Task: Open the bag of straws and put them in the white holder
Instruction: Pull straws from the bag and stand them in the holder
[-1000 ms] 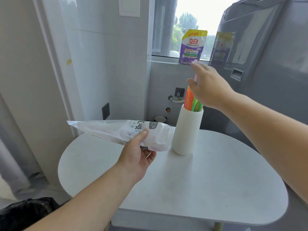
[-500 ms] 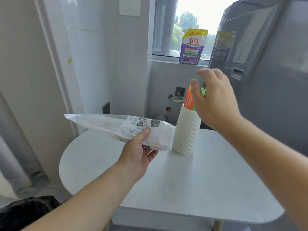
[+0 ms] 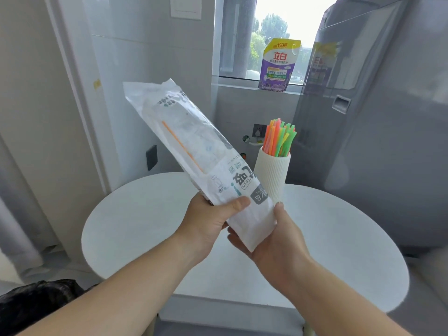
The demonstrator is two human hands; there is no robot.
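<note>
Now both the left hand (image 3: 206, 224) and right hand (image 3: 278, 238) grasp the near end of the bag (image 3: 194, 151), tilted up left of the holder (image 3: 272, 175) full of straws (image 3: 280, 139), so one orange straw (image 3: 181, 146) inside likely needs fishing out next.

1. The left forearm is reaching in from 7 o'clock toward the centre, bare to the wrist.
2. The left hand (image 3: 208, 220) is gripping the bag (image 3: 194, 151), thumb lying across its front and pointing toward 3 o'clock.
3. The right forearm is entering from 5 o'clock.
4. The right hand (image 3: 278, 241) is cupping the bag's lower end from beneath, thumb pointing toward 12 o'clock along its edge.
</note>
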